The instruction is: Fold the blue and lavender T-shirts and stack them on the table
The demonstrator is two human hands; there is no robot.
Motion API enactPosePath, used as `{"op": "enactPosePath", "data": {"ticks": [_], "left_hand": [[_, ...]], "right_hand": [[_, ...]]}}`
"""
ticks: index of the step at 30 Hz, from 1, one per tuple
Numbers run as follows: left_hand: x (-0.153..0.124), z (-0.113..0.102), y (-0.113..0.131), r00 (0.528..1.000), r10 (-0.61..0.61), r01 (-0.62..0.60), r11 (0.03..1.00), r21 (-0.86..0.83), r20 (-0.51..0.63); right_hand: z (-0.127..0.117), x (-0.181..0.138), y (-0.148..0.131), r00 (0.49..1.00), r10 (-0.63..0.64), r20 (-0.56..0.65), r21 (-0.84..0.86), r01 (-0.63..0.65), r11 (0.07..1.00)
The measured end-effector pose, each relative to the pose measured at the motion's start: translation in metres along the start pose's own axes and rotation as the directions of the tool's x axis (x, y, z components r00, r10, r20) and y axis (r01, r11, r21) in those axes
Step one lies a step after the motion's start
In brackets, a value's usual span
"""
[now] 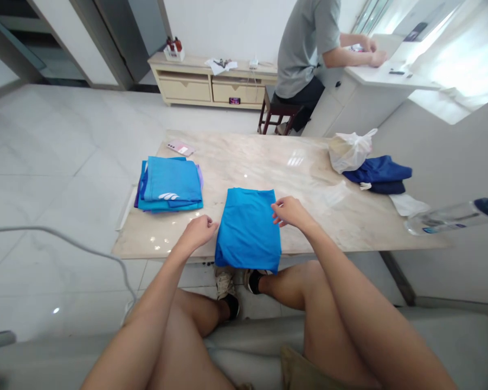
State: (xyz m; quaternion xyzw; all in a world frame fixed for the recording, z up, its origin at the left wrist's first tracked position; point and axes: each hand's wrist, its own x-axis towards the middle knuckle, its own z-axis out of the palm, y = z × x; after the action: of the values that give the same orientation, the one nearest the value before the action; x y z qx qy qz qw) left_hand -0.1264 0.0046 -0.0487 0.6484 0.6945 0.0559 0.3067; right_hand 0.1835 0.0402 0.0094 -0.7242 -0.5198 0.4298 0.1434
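A folded bright blue garment (248, 227) lies on the marble table (268, 162), its near end hanging over the front edge. My left hand (199, 230) sits at the garment's left edge, fingers curled and pinching the cloth. At the garment's upper right edge my right hand (290, 211) rests with fingers bent, also gripping the fabric. A stack of folded blue garments (171, 184) lies to the left on the table.
A pink card (181, 147) lies at the far left of the table. A white plastic bag (350, 151), dark blue clothes (380, 173) and a clear bottle (451, 216) are on the right. Another person (309, 49) sits on a stool at a white counter behind.
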Motion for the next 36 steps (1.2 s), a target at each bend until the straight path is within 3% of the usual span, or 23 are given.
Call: {"op": "enactPosePath", "data": {"ticks": [5, 8, 10, 12, 15, 19, 23, 26, 29, 31, 32, 34, 36], "left_hand": [[0.023, 0.021, 0.023, 0.999, 0.032, -0.031, 0.999, -0.008, 0.025], [0.027, 0.030, 0.035, 1.000, -0.002, 0.002, 0.998, -0.070, 0.005], [0.026, 0.036, 0.043, 0.999, -0.025, 0.030, 0.976, -0.216, 0.025], [0.021, 0.042, 0.051, 0.996, -0.046, 0.071, 0.909, -0.411, 0.072], [0.010, 0.051, 0.060, 0.987, -0.058, 0.143, 0.733, -0.664, 0.148], [-0.001, 0.046, 0.065, 0.997, -0.009, 0.069, 0.596, -0.800, 0.079], [-0.004, 0.022, 0.073, 0.995, 0.030, -0.098, 0.575, -0.813, -0.099], [-0.004, 0.005, 0.082, 0.960, 0.055, -0.253, 0.591, -0.766, -0.275], [-0.003, -0.003, 0.088, 0.884, 0.068, -0.398, 0.627, -0.670, -0.462], [-0.003, -0.005, 0.088, 0.836, 0.068, -0.453, 0.644, -0.616, -0.544], [-0.003, -0.006, 0.088, 0.819, 0.077, -0.476, 0.645, -0.597, -0.569], [-0.005, -0.009, 0.087, 0.807, 0.112, -0.515, 0.614, -0.598, -0.580], [-0.009, -0.011, 0.086, 0.828, 0.144, -0.520, 0.558, -0.646, -0.542]], "right_hand": [[-0.018, 0.009, 0.043, 0.988, 0.152, 0.008, -0.189, -0.148, 0.971], [-0.012, 0.011, 0.058, 0.975, 0.201, 0.098, -0.139, -0.186, 0.973], [-0.004, 0.010, 0.063, 0.969, 0.195, 0.152, -0.097, -0.181, 0.979], [0.003, 0.008, 0.067, 0.971, 0.176, 0.160, -0.083, -0.165, 0.983], [0.007, 0.006, 0.074, 0.984, 0.100, 0.145, -0.045, -0.094, 0.995], [-0.007, 0.004, 0.085, 0.988, -0.154, -0.022, 0.061, 0.155, 0.986], [-0.030, 0.001, 0.085, 0.909, -0.352, -0.224, 0.178, 0.393, 0.902], [-0.044, -0.006, 0.073, 0.824, -0.429, -0.371, 0.198, 0.522, 0.830], [-0.054, -0.016, 0.059, 0.661, -0.527, -0.534, 0.080, 0.660, 0.747], [-0.059, -0.024, 0.052, 0.548, -0.596, -0.587, -0.015, 0.728, 0.685], [-0.061, -0.027, 0.050, 0.519, -0.619, -0.589, -0.030, 0.752, 0.659], [-0.062, -0.032, 0.048, 0.536, -0.613, -0.580, 0.038, 0.770, 0.637], [-0.061, -0.034, 0.048, 0.621, -0.547, -0.561, 0.174, 0.735, 0.655]]}}
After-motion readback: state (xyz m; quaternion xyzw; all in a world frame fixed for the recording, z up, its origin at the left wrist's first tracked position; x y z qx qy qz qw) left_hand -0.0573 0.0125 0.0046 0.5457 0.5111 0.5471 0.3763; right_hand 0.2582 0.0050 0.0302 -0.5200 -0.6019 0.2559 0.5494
